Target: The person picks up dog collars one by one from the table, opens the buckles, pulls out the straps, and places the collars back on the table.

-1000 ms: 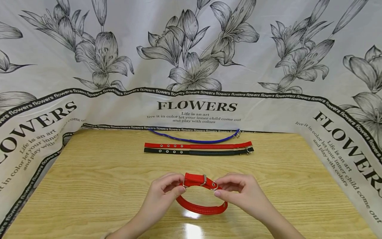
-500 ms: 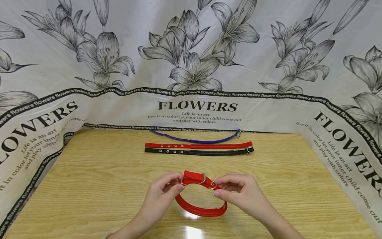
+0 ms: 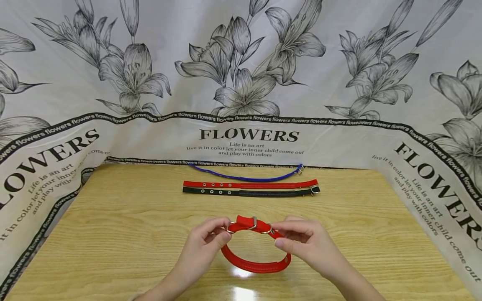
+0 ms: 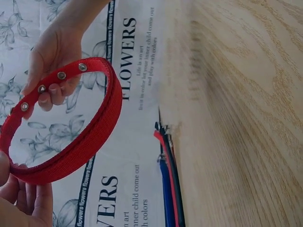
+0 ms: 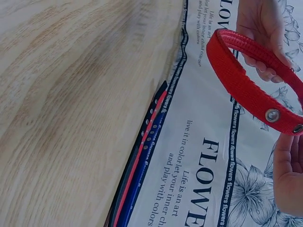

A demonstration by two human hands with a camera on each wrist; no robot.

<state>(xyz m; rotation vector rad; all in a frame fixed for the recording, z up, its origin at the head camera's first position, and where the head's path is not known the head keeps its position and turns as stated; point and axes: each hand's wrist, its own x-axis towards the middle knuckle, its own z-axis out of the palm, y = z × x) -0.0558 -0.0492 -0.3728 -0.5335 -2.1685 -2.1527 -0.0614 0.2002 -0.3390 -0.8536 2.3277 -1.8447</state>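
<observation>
Both hands hold up a red pet collar [image 3: 256, 266], buckled into a loop, over the near part of the table. My left hand [image 3: 205, 240] pinches it between thumb and fingers by the metal ring at the left of the buckle [image 3: 254, 222]. On the other side my right hand [image 3: 305, 240] pinches the strap just beyond the D-ring [image 3: 268, 229]. Metal eyelets [image 4: 61, 75] line the strap near the right hand in the left wrist view. The padded lower part of the loop hangs toward the person.
Behind the hands, a red collar [image 3: 263, 184] and a black collar [image 3: 267, 193] lie straight, side by side on the wooden table [image 3: 113, 217]. A blue collar [image 3: 256, 179] curves behind them, close to the flower-printed cloth [image 3: 331, 144] at the table's back edge.
The buckle part of the held collar has turned and shifted slightly left between the hands. The right fingers have slid a little right along the strap. The collars on the table stay put.
</observation>
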